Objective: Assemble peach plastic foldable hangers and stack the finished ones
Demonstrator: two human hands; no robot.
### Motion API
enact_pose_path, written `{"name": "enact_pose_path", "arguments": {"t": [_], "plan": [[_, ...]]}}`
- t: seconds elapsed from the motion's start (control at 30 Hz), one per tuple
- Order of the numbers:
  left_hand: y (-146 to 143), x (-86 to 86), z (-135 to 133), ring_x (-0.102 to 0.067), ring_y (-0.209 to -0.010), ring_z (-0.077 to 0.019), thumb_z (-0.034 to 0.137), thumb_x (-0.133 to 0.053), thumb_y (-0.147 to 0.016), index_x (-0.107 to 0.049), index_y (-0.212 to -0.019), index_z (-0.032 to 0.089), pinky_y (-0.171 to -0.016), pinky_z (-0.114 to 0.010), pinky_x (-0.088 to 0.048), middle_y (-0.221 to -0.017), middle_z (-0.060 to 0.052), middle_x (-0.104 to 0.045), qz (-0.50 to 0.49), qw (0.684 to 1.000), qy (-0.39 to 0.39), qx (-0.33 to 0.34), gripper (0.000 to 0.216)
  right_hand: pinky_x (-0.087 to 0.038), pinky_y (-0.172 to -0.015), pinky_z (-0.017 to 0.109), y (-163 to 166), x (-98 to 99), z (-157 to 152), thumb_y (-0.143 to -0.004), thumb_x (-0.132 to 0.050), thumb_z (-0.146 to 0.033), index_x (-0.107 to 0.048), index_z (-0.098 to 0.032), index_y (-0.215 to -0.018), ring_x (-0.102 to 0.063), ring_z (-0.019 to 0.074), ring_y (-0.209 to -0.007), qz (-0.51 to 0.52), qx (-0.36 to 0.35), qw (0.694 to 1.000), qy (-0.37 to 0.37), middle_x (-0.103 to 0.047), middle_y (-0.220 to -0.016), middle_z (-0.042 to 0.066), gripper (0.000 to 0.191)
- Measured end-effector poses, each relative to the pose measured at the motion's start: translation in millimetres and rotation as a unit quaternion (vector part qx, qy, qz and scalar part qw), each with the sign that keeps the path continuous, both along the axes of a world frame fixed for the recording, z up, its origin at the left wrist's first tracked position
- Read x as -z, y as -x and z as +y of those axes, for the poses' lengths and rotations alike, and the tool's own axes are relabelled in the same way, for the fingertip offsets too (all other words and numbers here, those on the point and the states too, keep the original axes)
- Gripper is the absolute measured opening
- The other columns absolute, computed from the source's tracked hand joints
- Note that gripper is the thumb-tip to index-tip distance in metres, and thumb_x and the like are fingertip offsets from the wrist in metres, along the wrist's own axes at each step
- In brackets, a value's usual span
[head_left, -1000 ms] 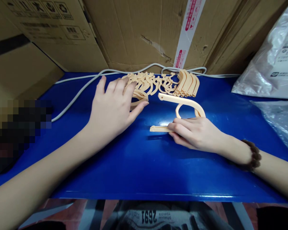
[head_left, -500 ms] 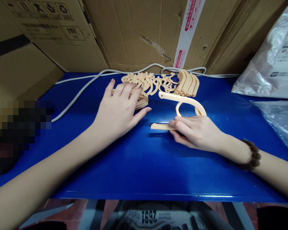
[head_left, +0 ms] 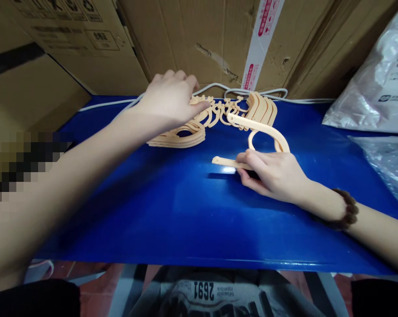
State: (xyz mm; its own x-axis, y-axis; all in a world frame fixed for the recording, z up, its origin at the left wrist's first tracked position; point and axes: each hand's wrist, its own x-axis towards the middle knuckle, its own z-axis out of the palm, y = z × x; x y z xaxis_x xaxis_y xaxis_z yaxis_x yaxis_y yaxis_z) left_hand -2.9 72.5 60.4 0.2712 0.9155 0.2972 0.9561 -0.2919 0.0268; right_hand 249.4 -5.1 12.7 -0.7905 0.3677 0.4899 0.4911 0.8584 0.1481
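Note:
My right hand (head_left: 272, 175) rests on the blue table (head_left: 192, 211) and pinches a peach plastic hook piece (head_left: 260, 130) by its lower arm, holding it upright. My left hand (head_left: 169, 100) hovers above a pile of the same peach hook pieces (head_left: 185, 135) at the back of the table, fingers curled down onto the pile. What those fingers hold is hidden. A second stack of peach pieces (head_left: 261, 109) stands on edge behind the held hook.
Cardboard boxes (head_left: 192, 39) line the back. A white cable (head_left: 251, 93) runs along the table's rear edge. Clear plastic bags (head_left: 377, 88) lie at the right. A blurred patch (head_left: 23, 163) covers the left side.
My left hand lifted off the table and moved back over the pile, fingers curling from flat to bent. The right hand and its hook stayed almost still.

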Motion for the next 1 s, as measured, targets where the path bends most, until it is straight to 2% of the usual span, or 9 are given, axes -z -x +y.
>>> {"name": "enact_pose_path", "arguments": {"t": [0.07, 0.13, 0.27, 0.37, 0.5, 0.7, 0.83, 1.0], "plan": [[-4, -2.8, 25, -0.056, -0.104, -0.0331, 0.064, -0.044, -0.089, -0.063, -0.117, 0.014, -0.088, -0.051, -0.044, -0.114, -0.015, -0.064, 0.011, 0.999, 0.039, -0.028, 0.060, -0.040, -0.050, 0.024, 0, 1.1, 0, -0.094, -0.050, -0.021, -0.056, -0.015, -0.098, -0.065, 0.0109, -0.062, 0.002, 0.001, 1.000, 0.004, -0.071, -0.084, 0.000, 0.008], [-7, -1.0, 48, -0.059, -0.094, -0.0325, 0.069, -0.049, -0.082, -0.067, -0.105, 0.018, -0.079, -0.047, -0.045, -0.098, -0.014, -0.068, 0.013, 0.996, 0.072, -0.058, 0.059, -0.039, -0.049, 0.024, 0, 2.1, 0, -0.094, -0.051, -0.021, -0.055, -0.015, -0.098, -0.065, 0.0108, -0.063, 0.002, 0.005, 1.000, 0.006, -0.071, -0.084, -0.001, 0.008], [-12, 7.9, 74, -0.061, -0.080, -0.0304, 0.063, -0.061, -0.069, -0.068, -0.082, 0.022, -0.069, -0.040, -0.042, -0.074, -0.010, -0.066, 0.002, 0.994, 0.111, -0.010, 0.044, -0.040, -0.051, 0.025, 0, 2.6, 1, -0.095, -0.049, -0.021, -0.056, -0.016, -0.098, -0.063, 0.0107, -0.060, 0.002, 0.016, 1.000, 0.010, -0.070, -0.081, -0.001, 0.009], [-17, 8.5, 74, -0.057, -0.079, -0.0284, 0.059, -0.059, -0.070, -0.069, -0.086, 0.020, -0.068, -0.039, -0.039, -0.074, -0.010, -0.065, 0.040, 0.991, 0.120, -0.037, 0.043, -0.039, -0.050, 0.025, 0, 2.8, 1, -0.095, -0.048, -0.021, -0.056, -0.015, -0.098, -0.065, 0.0114, -0.063, -0.001, 0.012, 1.000, 0.012, -0.071, -0.084, 0.000, 0.010], [-21, -0.1, 67, -0.047, -0.083, -0.0226, 0.067, -0.048, -0.079, -0.068, -0.103, 0.014, -0.074, -0.039, -0.036, -0.078, -0.008, -0.061, 0.055, 0.990, 0.111, -0.067, 0.061, -0.040, -0.050, 0.025, 0, 3.7, 0, -0.095, -0.048, -0.021, -0.056, -0.015, -0.098, -0.065, 0.0111, -0.064, 0.000, 0.009, 1.000, 0.024, -0.071, -0.086, 0.000, 0.010], [-15, -1.6, 77, -0.040, -0.075, -0.0169, 0.074, -0.058, -0.068, -0.068, -0.097, 0.014, -0.072, -0.036, -0.036, -0.067, -0.001, -0.052, 0.040, 0.983, 0.165, -0.062, 0.068, -0.039, -0.050, 0.026, 0, 4.1, 0, -0.095, -0.048, -0.021, -0.055, -0.015, -0.098, -0.066, 0.0110, -0.065, -0.004, 0.008, 1.000, 0.017, -0.072, -0.088, 0.001, 0.009], [-16, 1.8, 80, -0.043, -0.075, -0.0180, 0.066, -0.061, -0.070, -0.069, -0.098, 0.011, -0.071, -0.035, -0.037, -0.071, -0.004, -0.056, 0.025, 0.980, 0.186, -0.062, 0.061, -0.038, -0.049, 0.027, -1, 2.8, -1, -0.096, -0.046, -0.021, -0.054, -0.017, -0.097, -0.066, 0.0112, -0.067, -0.009, 0.005, 1.000, 0.015, -0.071, -0.086, -0.001, 0.009], [-24, 0.0, 78, -0.047, -0.072, -0.0180, 0.046, -0.064, -0.072, -0.069, -0.088, 0.013, -0.065, -0.032, -0.036, -0.072, -0.006, -0.058, -0.001, 0.979, 0.186, -0.084, 0.038, -0.037, -0.049, 0.027, -1, 3.0, -1, -0.097, -0.044, -0.022, -0.054, -0.017, -0.098, -0.065, 0.0109, -0.066, -0.012, 0.010, 1.000, 0.022, -0.071, -0.086, -0.001, 0.011]]}}
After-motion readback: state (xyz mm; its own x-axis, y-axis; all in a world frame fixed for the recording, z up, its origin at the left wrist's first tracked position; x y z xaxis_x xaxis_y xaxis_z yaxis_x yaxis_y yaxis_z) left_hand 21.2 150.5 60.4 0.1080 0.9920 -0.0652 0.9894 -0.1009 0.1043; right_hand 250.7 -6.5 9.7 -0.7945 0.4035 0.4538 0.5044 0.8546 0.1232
